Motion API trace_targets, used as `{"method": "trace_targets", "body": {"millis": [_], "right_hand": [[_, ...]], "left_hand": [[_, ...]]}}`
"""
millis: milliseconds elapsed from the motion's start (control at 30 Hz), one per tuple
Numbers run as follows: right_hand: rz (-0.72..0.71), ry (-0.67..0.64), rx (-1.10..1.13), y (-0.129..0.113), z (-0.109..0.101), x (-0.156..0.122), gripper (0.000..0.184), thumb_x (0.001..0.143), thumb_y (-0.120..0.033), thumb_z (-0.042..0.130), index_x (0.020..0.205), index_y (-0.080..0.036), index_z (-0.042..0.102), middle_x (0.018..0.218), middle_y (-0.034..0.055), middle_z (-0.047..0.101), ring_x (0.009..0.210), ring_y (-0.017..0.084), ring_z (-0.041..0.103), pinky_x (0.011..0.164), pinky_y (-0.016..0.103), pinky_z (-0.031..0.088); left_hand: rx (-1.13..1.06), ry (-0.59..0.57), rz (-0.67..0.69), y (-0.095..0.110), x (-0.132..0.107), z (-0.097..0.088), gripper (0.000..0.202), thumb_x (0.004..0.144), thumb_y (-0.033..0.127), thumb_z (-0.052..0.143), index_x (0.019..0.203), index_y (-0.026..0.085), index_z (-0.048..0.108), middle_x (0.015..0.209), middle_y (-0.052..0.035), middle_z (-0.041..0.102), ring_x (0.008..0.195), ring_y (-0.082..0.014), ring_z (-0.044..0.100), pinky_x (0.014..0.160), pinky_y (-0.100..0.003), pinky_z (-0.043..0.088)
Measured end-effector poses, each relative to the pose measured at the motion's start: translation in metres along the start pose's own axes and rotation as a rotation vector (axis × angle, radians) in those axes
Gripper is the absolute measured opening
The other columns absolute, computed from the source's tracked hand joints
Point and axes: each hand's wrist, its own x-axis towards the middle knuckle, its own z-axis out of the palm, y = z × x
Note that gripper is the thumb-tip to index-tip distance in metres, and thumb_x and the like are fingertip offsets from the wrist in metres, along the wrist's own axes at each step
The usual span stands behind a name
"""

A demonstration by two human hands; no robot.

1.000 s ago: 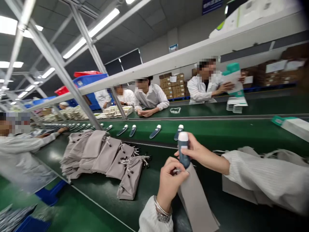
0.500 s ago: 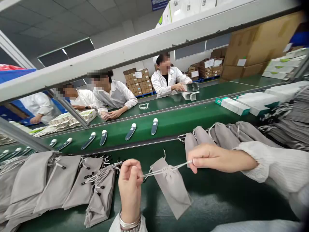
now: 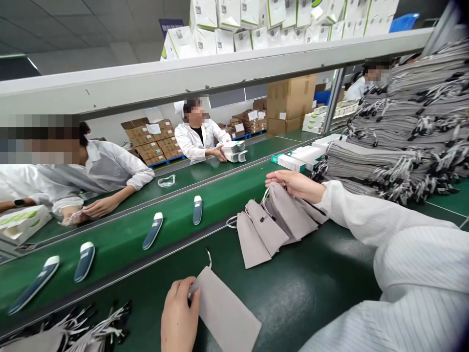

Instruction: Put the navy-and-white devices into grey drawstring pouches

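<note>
My left hand [image 3: 179,315] is at the bottom centre, fingers curled on the upper edge of a flat grey drawstring pouch [image 3: 225,313] lying on the dark green bench. My right hand [image 3: 295,185] reaches out to the right. Its fingers are closed round the top of a stuffed grey pouch [image 3: 289,212], which rests on a small fanned row of similar closed pouches [image 3: 256,234]. Their drawstrings loop out to the left.
A green conveyor belt [image 3: 120,234] carries several blue-and-white handheld devices [image 3: 153,230]. A tall stack of grey pouches [image 3: 399,127] and white boxes [image 3: 293,160] stand at the right. More pouch strings [image 3: 91,327] lie at the bottom left. People in white coats work across the belt.
The device went into the pouch and both hands pulled its strings tight. My right hand then carried it right to the row, my left moved to a flat pouch, and the view swung right.
</note>
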Motion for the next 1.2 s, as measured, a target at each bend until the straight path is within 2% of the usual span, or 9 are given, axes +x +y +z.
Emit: {"method": "trace_targets", "body": {"millis": [167, 267, 333, 500, 633, 767, 867, 1033, 1200], "right_hand": [[-0.039, -0.116, -0.765, 0.014, 0.006, 0.033, 0.022, 0.091, -0.028, 0.055, 0.100, -0.016, 0.071, 0.107, 0.0106, 0.073, 0.101, 0.024, 0.066, 0.081, 0.032, 0.051], [-0.333, -0.072, -1.348, 0.000, 0.038, 0.048, 0.024, 0.090, -0.031, 0.053, 0.090, -0.016, 0.072, 0.109, 0.0118, 0.070, 0.105, 0.029, 0.062, 0.086, 0.036, 0.048], [-0.429, -0.109, -1.466, -0.004, 0.074, 0.060, 0.028, 0.092, -0.034, 0.048, 0.096, -0.019, 0.071, 0.113, 0.0101, 0.069, 0.109, 0.029, 0.061, 0.088, 0.036, 0.045], [-0.185, -0.353, -1.436, 0.028, 0.189, 0.100, 0.033, 0.087, -0.049, 0.058, 0.097, -0.020, 0.071, 0.104, 0.0106, 0.072, 0.102, 0.032, 0.065, 0.083, 0.037, 0.047], [-0.026, -0.325, -1.359, 0.067, 0.242, 0.122, 0.049, 0.084, -0.040, 0.066, 0.122, -0.010, 0.058, 0.109, 0.0204, 0.068, 0.095, 0.036, 0.067, 0.076, 0.041, 0.049], [0.025, -0.336, -1.194, 0.087, 0.259, 0.121, 0.050, 0.085, -0.024, 0.064, 0.128, -0.006, 0.047, 0.110, 0.0234, 0.065, 0.094, 0.033, 0.066, 0.074, 0.039, 0.049], [-0.035, -0.409, -0.999, 0.087, 0.268, 0.104, 0.037, 0.092, -0.026, 0.056, 0.124, -0.009, 0.047, 0.111, 0.0197, 0.064, 0.098, 0.027, 0.064, 0.075, 0.032, 0.048], [-0.149, -0.626, -0.599, 0.070, 0.276, 0.038, 0.043, 0.097, -0.046, 0.047, 0.128, -0.020, 0.035, 0.097, 0.0059, 0.065, 0.072, 0.015, 0.063, 0.056, 0.024, 0.047], [-0.319, -0.881, -0.191, 0.053, 0.256, -0.027, 0.048, 0.086, -0.036, 0.067, 0.121, -0.024, 0.035, 0.088, -0.0021, 0.057, 0.069, 0.012, 0.055, 0.058, 0.023, 0.045]], "left_hand": [[-0.044, 0.091, -0.008, -0.005, 0.000, 0.006, 0.031, 0.087, 0.043, 0.044, 0.104, 0.023, 0.062, 0.104, -0.0077, 0.060, 0.089, -0.0260, 0.061, 0.070, -0.035, 0.049], [-0.076, 0.111, 0.006, -0.005, -0.001, 0.007, 0.019, 0.085, 0.037, 0.048, 0.090, 0.024, 0.060, 0.092, -0.0055, 0.058, 0.081, -0.0239, 0.058, 0.068, -0.034, 0.046], [-0.083, 0.116, 0.037, -0.004, -0.002, 0.006, 0.011, 0.085, 0.032, 0.049, 0.082, 0.023, 0.057, 0.086, -0.0037, 0.056, 0.079, -0.0225, 0.057, 0.069, -0.033, 0.045], [-0.050, 0.143, 0.159, 0.002, -0.011, 0.000, 0.014, 0.091, 0.025, 0.046, 0.079, 0.023, 0.052, 0.082, -0.0014, 0.058, 0.082, -0.0214, 0.055, 0.076, -0.034, 0.039], [-0.163, 0.175, 0.177, 0.006, -0.021, -0.007, 0.018, 0.096, 0.030, 0.043, 0.082, 0.022, 0.051, 0.086, -0.0007, 0.058, 0.082, -0.0193, 0.053, 0.080, -0.033, 0.038], [-0.445, 0.171, 0.101, 0.009, -0.027, -0.011, 0.021, 0.096, 0.038, 0.048, 0.082, 0.022, 0.048, 0.077, 0.0020, 0.048, 0.071, -0.0156, 0.044, 0.068, -0.027, 0.035], [-0.647, 0.160, 0.052, 0.011, -0.026, -0.012, 0.023, 0.092, 0.038, 0.056, 0.079, 0.021, 0.048, 0.075, 0.0030, 0.043, 0.068, -0.0133, 0.040, 0.064, -0.025, 0.033], [-0.802, 0.151, 0.035, 0.019, -0.021, -0.018, 0.019, 0.084, 0.030, 0.068, 0.075, 0.019, 0.055, 0.074, 0.0030, 0.046, 0.067, -0.0116, 0.038, 0.063, -0.025, 0.031], [-0.876, 0.208, 0.104, 0.035, -0.026, -0.028, 0.016, 0.080, 0.023, 0.071, 0.071, 0.019, 0.058, 0.078, 0.0014, 0.047, 0.072, -0.0122, 0.043, 0.066, -0.024, 0.034]]}}
